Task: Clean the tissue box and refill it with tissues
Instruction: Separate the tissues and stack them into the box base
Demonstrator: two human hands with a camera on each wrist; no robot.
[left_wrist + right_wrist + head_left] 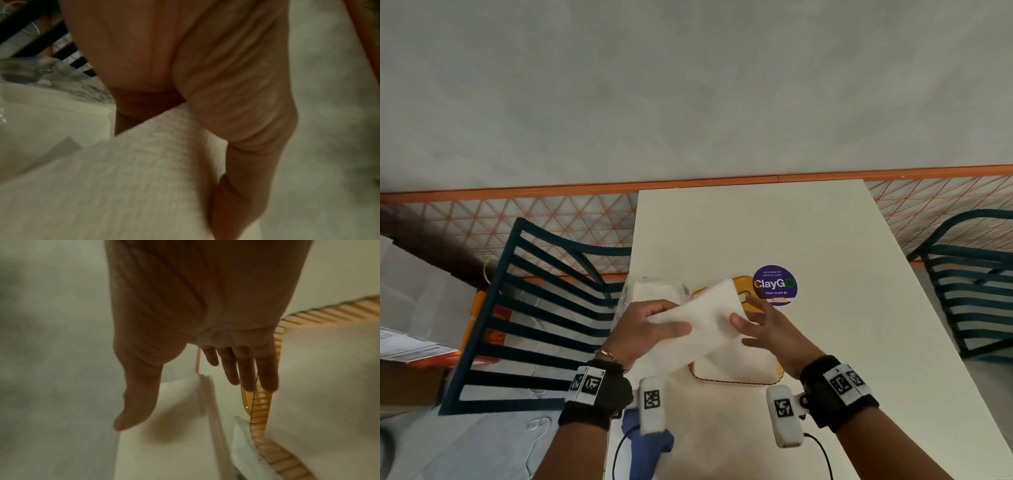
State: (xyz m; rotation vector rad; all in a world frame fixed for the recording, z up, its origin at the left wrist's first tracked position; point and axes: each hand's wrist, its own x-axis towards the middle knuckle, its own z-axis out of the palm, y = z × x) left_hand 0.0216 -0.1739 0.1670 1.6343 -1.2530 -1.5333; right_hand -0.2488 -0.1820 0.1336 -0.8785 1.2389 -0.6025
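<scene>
1. Tissues (709, 318): white stack held above the bench (859, 335), between both hands.
2. Left hand (650, 329): fingers (674, 328) and thumb clamped on the stack's left end.
3. Right hand (767, 325): fingers (246, 369) straight and apart, thumb resting on the stack's right edge.
4. Tissue box (736, 370): orange-rimmed, on the bench directly under the fingers.
5. Purple sticker (775, 285): just beyond the right fingertips.
</scene>
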